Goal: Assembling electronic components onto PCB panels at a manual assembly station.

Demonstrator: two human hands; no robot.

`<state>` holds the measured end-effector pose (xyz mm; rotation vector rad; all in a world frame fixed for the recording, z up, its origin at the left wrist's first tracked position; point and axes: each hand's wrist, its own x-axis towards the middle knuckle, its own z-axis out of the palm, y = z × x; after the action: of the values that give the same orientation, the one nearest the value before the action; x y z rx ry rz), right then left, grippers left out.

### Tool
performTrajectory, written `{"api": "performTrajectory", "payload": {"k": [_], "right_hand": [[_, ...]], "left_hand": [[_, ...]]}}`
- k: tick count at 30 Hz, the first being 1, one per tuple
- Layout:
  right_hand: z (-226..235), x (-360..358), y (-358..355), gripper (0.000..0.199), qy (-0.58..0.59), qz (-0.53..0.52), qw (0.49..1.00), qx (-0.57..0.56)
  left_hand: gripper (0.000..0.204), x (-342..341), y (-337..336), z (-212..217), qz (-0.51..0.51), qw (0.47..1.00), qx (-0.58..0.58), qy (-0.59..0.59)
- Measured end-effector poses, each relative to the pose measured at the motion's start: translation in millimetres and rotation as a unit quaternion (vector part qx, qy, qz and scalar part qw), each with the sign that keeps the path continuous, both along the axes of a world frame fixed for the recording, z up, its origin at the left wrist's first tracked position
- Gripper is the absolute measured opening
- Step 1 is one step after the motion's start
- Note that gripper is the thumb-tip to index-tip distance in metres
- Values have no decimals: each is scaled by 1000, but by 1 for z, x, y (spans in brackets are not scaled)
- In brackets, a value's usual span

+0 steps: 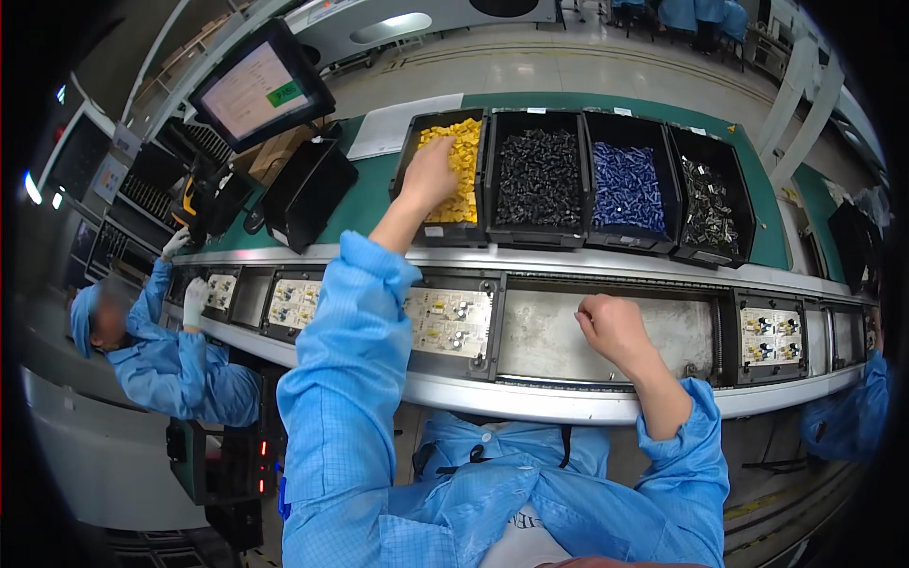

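A green bench top (pixel 371 189) carries four black bins (pixel 536 234) and a white sheet (pixel 393 130).

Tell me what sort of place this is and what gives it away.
Probably an electronics assembly line: circuit boards sit along a metal-railed track, open bins of small parts stand behind it, and a gloved co-worker is beside the line.

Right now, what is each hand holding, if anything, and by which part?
It cannot be told: the left hand, at the yellow parts, and curled right hand hide any grip.
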<state>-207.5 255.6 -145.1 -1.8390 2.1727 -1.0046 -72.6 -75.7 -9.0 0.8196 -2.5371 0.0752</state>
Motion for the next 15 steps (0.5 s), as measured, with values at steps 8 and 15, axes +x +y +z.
{"api": "performTrajectory", "payload": {"k": [8,15], "right_hand": [[4,6,1,11,37,27,999,11],[13,10,5,14,18,68,997,-41]], "left_hand": [[49,-32,-23,-9,133,985,46,-103],[24,1,-6,-9,60,993,11,-98]]}}
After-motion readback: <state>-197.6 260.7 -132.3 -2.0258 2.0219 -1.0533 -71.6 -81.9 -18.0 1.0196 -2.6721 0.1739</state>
